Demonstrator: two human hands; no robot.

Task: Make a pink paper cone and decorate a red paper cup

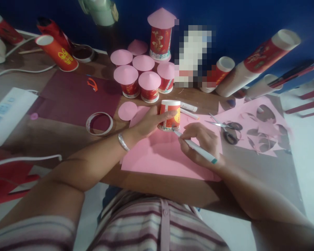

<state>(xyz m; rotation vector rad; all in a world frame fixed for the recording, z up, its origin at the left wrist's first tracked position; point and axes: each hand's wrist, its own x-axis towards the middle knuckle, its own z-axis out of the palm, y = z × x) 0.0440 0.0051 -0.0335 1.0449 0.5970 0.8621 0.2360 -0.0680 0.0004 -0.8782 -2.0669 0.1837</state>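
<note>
My left hand [153, 122] is wrapped round a short red paper tube [170, 116] with a gold print and a white band at its base. Green marks run along that band. In my right hand [200, 143] is a white marker with a green end [202, 153], its tip touching the tube's lower edge. Under both hands lie pink paper sheets [157, 157]. A pink paper disc [127, 111] is left of the tube. Behind it stand several red tubes with pink cone tops, one tall [160, 40], others shorter [149, 85].
Scissors [228, 130] lie at the right beside cut pink paper scraps [266, 115]. More markers [189, 113] rest behind the tube. A tape roll [99, 123] and dark red sheet [78, 96] are at left. Long cardboard tubes [258, 66] lean at the back right.
</note>
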